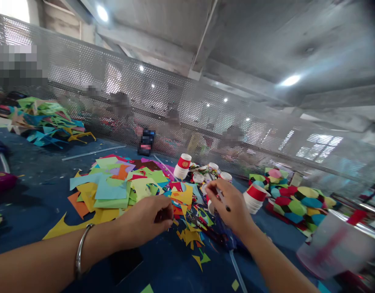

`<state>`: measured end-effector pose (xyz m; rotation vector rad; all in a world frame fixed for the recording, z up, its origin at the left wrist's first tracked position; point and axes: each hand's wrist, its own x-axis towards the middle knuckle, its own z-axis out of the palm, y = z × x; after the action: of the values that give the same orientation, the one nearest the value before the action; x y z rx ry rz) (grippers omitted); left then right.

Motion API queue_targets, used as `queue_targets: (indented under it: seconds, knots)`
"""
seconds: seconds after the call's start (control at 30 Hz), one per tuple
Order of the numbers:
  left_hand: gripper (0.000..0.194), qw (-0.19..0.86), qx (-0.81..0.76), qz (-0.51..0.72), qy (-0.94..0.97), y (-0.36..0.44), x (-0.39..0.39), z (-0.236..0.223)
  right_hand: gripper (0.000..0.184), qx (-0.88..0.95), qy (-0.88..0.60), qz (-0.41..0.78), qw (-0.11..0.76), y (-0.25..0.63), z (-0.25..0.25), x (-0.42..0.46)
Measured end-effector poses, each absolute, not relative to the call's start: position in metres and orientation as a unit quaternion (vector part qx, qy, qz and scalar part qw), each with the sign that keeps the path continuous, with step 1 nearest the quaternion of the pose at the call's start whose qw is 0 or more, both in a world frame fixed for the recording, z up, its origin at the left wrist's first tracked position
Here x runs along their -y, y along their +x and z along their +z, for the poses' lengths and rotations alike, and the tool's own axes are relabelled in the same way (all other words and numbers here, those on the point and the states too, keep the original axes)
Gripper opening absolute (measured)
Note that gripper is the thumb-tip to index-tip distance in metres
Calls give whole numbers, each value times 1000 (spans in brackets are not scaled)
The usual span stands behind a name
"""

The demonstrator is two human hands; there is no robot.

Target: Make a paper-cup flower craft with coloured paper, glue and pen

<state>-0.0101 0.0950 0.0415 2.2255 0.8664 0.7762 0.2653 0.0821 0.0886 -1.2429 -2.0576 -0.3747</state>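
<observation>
My left hand (146, 219), below a silver bangle, hovers at the near edge of a heap of coloured paper pieces (112, 187). Its fingers are curled in, and whatever they may hold is hidden. My right hand (232, 205) grips a thin pen-like stick (222, 198) with a dark end. It is close to small white caps (198, 178) and a partly covered red-and-white paper cup. Small paper scraps (190, 236) lie between my hands. Under my right wrist is a blue tool, seemingly a glue gun (228, 240), with a translucent stick (238, 270).
Paper cups (183, 166) stand behind, with more stacked cups (255, 198) tilted at right. Patchwork-coloured balls (297, 203) and a translucent tumbler (334, 244) are farther right. A phone (146, 142) leans against the perforated screen (175, 106). Cut paper (47, 120) is piled at left.
</observation>
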Motion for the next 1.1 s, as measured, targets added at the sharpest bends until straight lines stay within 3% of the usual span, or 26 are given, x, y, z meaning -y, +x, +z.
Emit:
queue_targets:
  seconds: [0.17,0.37,0.7,0.8,0.9,1.1]
  knots:
    - [15,312,-321,306,840,-6,-93,40,10,831,-456,-76,311,235,77,-59]
    - [30,392,-299,302,816,-2,-94,39,12,867,-410,-26,282,217,64,-46]
    - [22,633,-217,236,705,-9,-95,45,16,875,-393,3,282,214,62,-39]
    - [17,600,-204,210,745,-14,-92,50,18,883,-384,-2,270,214,60,-39]
    - [8,490,-228,204,816,-17,-86,57,19,889,-385,-17,247,214,56,-40]
    - [6,399,-264,191,857,-18,-77,64,22,893,-382,-13,237,215,53,-42]
